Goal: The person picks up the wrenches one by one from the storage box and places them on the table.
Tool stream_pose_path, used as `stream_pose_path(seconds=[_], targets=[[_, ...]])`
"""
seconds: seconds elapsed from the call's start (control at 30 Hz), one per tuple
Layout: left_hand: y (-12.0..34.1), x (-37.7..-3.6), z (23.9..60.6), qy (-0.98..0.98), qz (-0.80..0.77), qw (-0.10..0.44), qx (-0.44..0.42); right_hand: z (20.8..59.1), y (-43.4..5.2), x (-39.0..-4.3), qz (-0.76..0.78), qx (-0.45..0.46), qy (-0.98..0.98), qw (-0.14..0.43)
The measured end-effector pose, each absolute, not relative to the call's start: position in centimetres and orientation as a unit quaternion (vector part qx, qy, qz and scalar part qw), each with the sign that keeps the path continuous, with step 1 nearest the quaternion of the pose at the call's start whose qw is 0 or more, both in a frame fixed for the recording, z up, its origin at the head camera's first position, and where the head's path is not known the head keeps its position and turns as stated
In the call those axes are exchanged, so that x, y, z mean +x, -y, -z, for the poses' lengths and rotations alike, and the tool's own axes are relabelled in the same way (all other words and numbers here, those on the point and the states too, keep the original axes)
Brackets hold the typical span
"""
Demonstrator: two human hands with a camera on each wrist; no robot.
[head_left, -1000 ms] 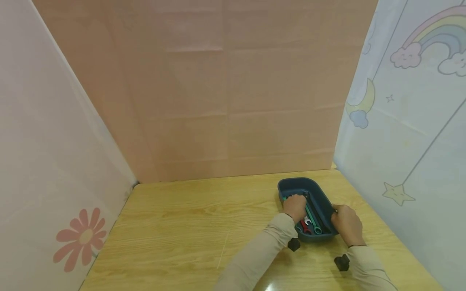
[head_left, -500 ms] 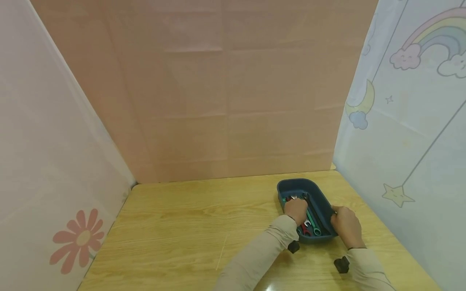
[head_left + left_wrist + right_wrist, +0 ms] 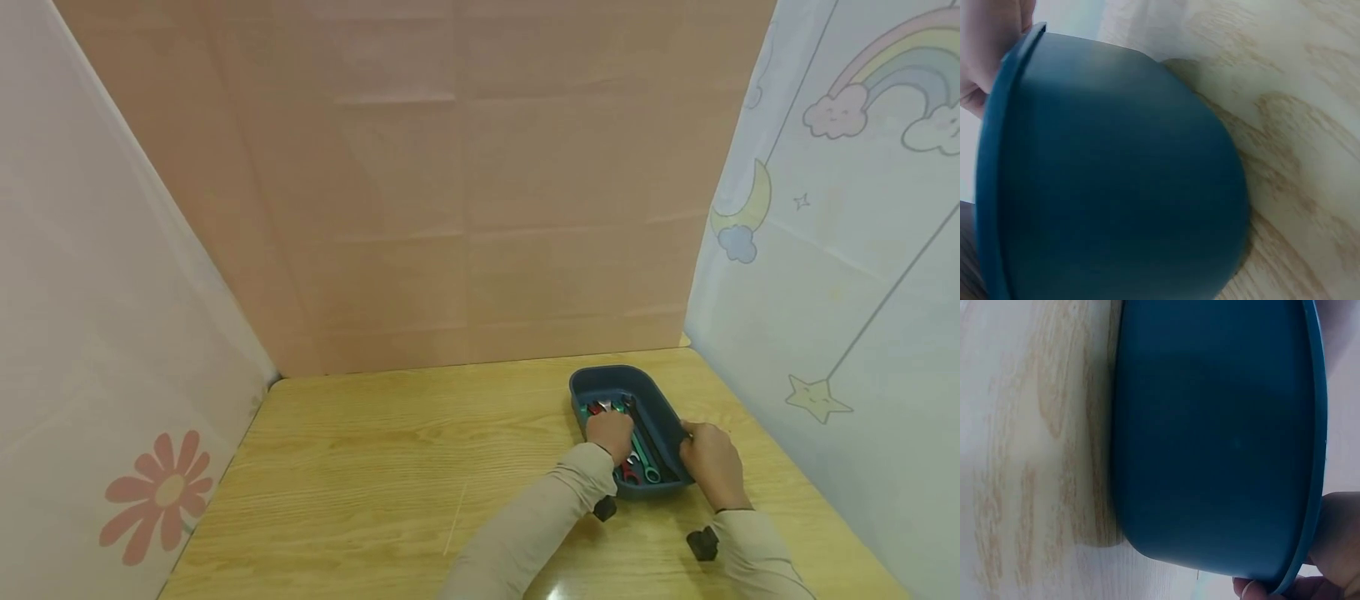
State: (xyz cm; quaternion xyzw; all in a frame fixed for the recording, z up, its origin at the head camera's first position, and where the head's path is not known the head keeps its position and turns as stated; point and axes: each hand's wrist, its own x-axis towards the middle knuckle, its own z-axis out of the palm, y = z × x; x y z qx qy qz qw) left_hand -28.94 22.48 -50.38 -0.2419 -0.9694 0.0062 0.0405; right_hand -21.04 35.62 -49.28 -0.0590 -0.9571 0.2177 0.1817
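Note:
A dark blue plastic bin stands at the right of the wooden table, with several wrenches inside. My right hand grips its right rim; the right wrist view shows the thumb and fingers on either side of the lip. The left hand reaches down among the wrenches, back of the hand up. Its fingertips are hidden, so I cannot tell whether they hold one. Beside it lie a green wrench and a red wrench. The bin wall fills much of the left wrist view.
The wooden table reaches left and toward the front. A tan panel closes off the back. Pale patterned sheets hang on both sides. Small black cameras sit at the wrists.
My left hand has shifted slightly toward me within the bin, baring more wrench heads beyond it. The right hand keeps its hold on the rim, and the bin has hardly moved.

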Motion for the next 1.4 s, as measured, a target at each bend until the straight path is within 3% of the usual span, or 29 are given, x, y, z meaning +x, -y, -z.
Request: stream_pose_path(seconds=[0.27,0.8,1.4], targets=[[-22.7,-28.9,50.6,0.970,-0.014,0.045,-0.239,49.3,-35.7,-21.2,-0.215,-0.050,0.956,0.191],[-23.4,-29.1,50.5,0.977,-0.013,-0.003,-0.212,49.7,-35.8,-21.2,-0.212,-0.055,0.956,0.192],[-23.9,-29.3,51.4,0.980,-0.013,0.027,-0.194,49.6,-35.7,-20.9,-0.212,-0.059,0.957,0.188]])
